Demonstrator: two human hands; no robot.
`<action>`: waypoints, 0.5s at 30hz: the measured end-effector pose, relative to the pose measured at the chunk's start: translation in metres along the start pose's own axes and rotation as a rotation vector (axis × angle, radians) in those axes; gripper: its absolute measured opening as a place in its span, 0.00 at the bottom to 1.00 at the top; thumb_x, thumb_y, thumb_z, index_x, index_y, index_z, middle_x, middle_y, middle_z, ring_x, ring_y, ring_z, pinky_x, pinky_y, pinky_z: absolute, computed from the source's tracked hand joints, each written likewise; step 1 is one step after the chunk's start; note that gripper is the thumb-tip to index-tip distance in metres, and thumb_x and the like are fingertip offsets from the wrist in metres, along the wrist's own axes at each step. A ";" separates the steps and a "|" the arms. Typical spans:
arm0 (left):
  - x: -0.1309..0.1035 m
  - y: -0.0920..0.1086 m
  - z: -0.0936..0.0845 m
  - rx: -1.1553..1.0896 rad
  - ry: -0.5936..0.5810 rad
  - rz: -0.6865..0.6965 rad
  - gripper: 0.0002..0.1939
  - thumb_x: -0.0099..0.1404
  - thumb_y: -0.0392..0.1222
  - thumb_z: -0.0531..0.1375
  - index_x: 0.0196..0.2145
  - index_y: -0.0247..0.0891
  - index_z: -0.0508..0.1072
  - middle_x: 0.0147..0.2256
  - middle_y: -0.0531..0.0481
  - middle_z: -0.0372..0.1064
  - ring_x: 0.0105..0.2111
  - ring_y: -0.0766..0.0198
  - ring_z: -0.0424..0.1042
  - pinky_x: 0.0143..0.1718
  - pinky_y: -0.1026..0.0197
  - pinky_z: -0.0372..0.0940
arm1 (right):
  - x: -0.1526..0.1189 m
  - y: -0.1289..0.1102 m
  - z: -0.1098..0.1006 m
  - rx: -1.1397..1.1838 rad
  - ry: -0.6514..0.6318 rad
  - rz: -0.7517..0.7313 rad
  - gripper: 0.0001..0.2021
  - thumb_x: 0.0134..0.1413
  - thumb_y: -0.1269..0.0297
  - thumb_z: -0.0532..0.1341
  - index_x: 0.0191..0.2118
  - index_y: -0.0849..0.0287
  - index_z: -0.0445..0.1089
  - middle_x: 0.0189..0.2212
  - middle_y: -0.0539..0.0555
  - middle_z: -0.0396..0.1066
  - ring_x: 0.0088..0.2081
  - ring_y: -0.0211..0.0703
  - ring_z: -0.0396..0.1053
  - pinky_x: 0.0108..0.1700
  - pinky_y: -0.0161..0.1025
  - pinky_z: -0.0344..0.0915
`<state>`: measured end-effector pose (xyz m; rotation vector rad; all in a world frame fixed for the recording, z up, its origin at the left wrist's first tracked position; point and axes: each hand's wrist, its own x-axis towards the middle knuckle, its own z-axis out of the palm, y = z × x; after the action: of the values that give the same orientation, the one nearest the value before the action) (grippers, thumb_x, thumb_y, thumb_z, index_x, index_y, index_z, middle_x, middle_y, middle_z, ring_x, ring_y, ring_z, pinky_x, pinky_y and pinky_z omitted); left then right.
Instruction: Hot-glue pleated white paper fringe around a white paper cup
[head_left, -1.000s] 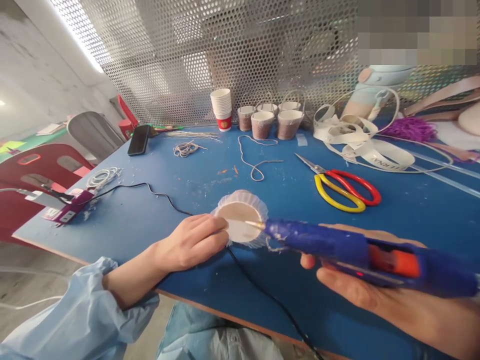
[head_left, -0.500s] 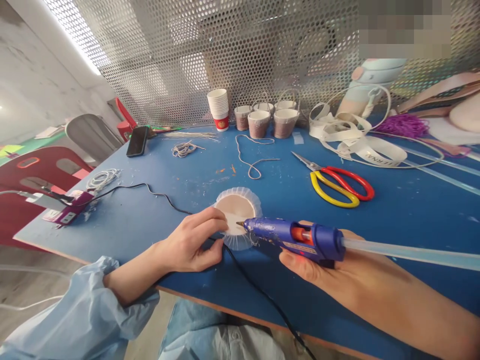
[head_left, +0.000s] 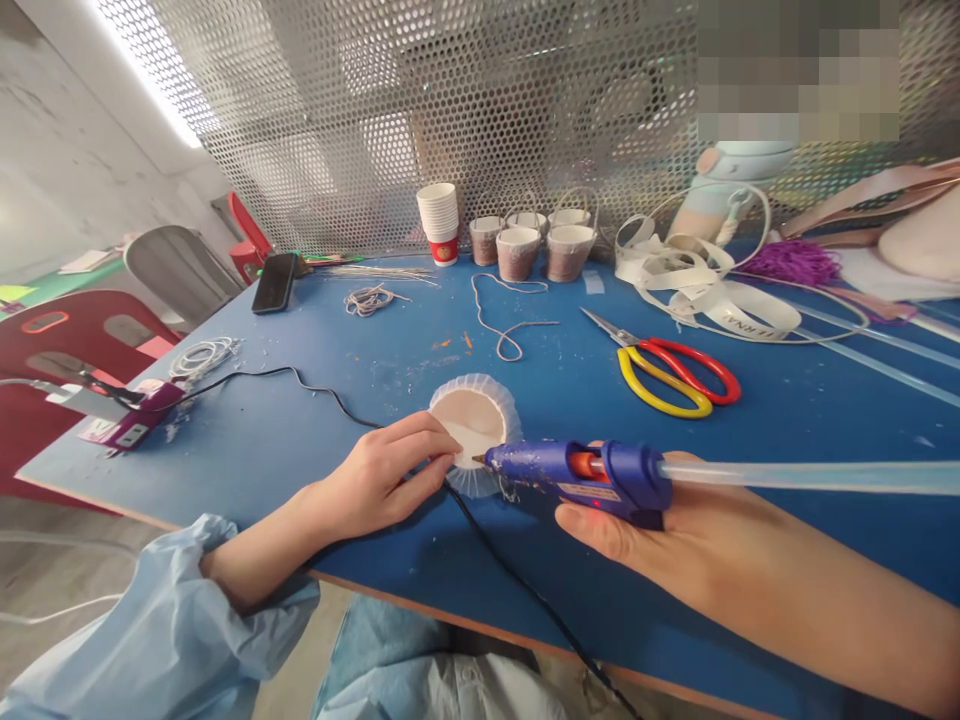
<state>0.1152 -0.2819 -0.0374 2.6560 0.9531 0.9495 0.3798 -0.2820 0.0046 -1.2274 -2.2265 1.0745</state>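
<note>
A round piece with a pale brown centre and a pleated, sheer white rim [head_left: 495, 395] lies on the blue table. My left hand [head_left: 394, 465] pinches its left edge, fingertips pressed together over a whitish patch. In my right hand [head_left: 637, 540] is a blue glue gun [head_left: 536, 465], its metal tip pointing left at the lower part of the disc, close beside my left fingertips. A long clear glue stick [head_left: 795, 476] sticks out from the back of the gun. Whether glue is leaving the tip cannot be made out.
Scissors with red and yellow handles [head_left: 664, 400] lie right of centre. Behind are stacked paper cups [head_left: 437, 210], several small handled baskets [head_left: 517, 255], twine [head_left: 371, 299], a phone [head_left: 275, 283] and white ribbon [head_left: 750, 310]. A black cord [head_left: 517, 575] crosses to a purple power strip [head_left: 139, 420].
My left thumb has moved up and in against the fingers at the disc's edge. The glue gun has shifted slightly, its back end raised, with the tip still over the disc.
</note>
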 end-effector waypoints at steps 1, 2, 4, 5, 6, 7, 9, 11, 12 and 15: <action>0.000 0.000 0.000 0.001 0.000 -0.011 0.07 0.66 0.30 0.54 0.40 0.34 0.70 0.34 0.45 0.71 0.34 0.66 0.72 0.35 0.66 0.70 | 0.001 -0.001 -0.001 -0.002 -0.044 0.043 0.14 0.55 0.52 0.56 0.40 0.49 0.76 0.37 0.51 0.78 0.39 0.56 0.76 0.39 0.52 0.75; 0.000 0.001 -0.001 0.003 0.000 -0.019 0.07 0.66 0.30 0.54 0.40 0.34 0.70 0.33 0.46 0.71 0.33 0.67 0.72 0.34 0.66 0.70 | 0.002 -0.001 -0.002 -0.011 -0.083 0.085 0.15 0.55 0.51 0.56 0.43 0.48 0.76 0.39 0.51 0.78 0.42 0.56 0.76 0.42 0.52 0.74; 0.001 0.001 -0.001 0.001 0.002 -0.025 0.07 0.67 0.30 0.53 0.40 0.35 0.70 0.33 0.46 0.71 0.32 0.67 0.72 0.34 0.66 0.69 | 0.005 -0.002 -0.002 -0.008 -0.117 0.103 0.17 0.54 0.51 0.57 0.47 0.45 0.74 0.43 0.49 0.77 0.46 0.56 0.74 0.47 0.53 0.72; 0.001 0.002 -0.001 -0.001 0.000 -0.026 0.07 0.67 0.30 0.53 0.40 0.35 0.70 0.33 0.47 0.71 0.32 0.68 0.72 0.33 0.66 0.69 | 0.007 -0.001 -0.001 -0.002 -0.108 0.072 0.17 0.53 0.53 0.57 0.48 0.44 0.74 0.45 0.48 0.77 0.48 0.56 0.73 0.48 0.53 0.72; 0.001 0.002 -0.001 -0.006 -0.001 -0.026 0.07 0.67 0.30 0.53 0.39 0.35 0.69 0.33 0.47 0.71 0.32 0.68 0.72 0.33 0.66 0.69 | 0.008 -0.001 -0.001 0.002 -0.097 0.031 0.17 0.53 0.54 0.58 0.49 0.42 0.73 0.45 0.47 0.76 0.49 0.55 0.73 0.49 0.53 0.71; 0.001 0.002 -0.001 -0.011 -0.001 -0.027 0.07 0.67 0.30 0.53 0.39 0.35 0.69 0.32 0.47 0.71 0.32 0.68 0.71 0.33 0.66 0.69 | 0.009 0.000 0.000 0.005 -0.089 -0.007 0.17 0.53 0.55 0.58 0.49 0.41 0.73 0.46 0.46 0.76 0.49 0.54 0.73 0.49 0.52 0.71; 0.000 0.001 -0.001 -0.022 -0.007 -0.030 0.07 0.67 0.30 0.53 0.39 0.35 0.69 0.32 0.47 0.70 0.32 0.68 0.71 0.33 0.66 0.69 | 0.011 0.000 0.002 0.004 -0.090 -0.051 0.16 0.55 0.57 0.57 0.49 0.40 0.72 0.46 0.44 0.75 0.50 0.53 0.72 0.50 0.51 0.70; -0.001 0.001 -0.001 -0.028 -0.013 -0.040 0.06 0.67 0.31 0.53 0.39 0.35 0.69 0.32 0.47 0.70 0.32 0.68 0.71 0.33 0.66 0.68 | 0.011 -0.001 0.003 0.002 -0.095 -0.066 0.15 0.55 0.58 0.57 0.48 0.40 0.73 0.46 0.44 0.76 0.49 0.51 0.73 0.51 0.50 0.70; -0.002 0.001 -0.001 -0.029 -0.017 -0.049 0.06 0.67 0.31 0.53 0.39 0.35 0.69 0.32 0.47 0.70 0.32 0.68 0.71 0.33 0.66 0.68 | 0.011 -0.002 0.004 0.000 -0.093 -0.067 0.14 0.55 0.58 0.57 0.47 0.41 0.73 0.45 0.44 0.76 0.48 0.51 0.73 0.50 0.50 0.70; -0.002 0.001 -0.001 -0.031 -0.023 -0.058 0.06 0.68 0.31 0.53 0.39 0.34 0.69 0.32 0.47 0.70 0.32 0.68 0.71 0.34 0.66 0.68 | 0.011 -0.006 0.004 -0.024 -0.080 -0.055 0.11 0.54 0.58 0.57 0.40 0.44 0.74 0.41 0.45 0.77 0.43 0.51 0.75 0.45 0.47 0.73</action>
<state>0.1137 -0.2843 -0.0375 2.5936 0.9965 0.9115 0.3684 -0.2766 0.0064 -1.1447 -2.3252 1.0966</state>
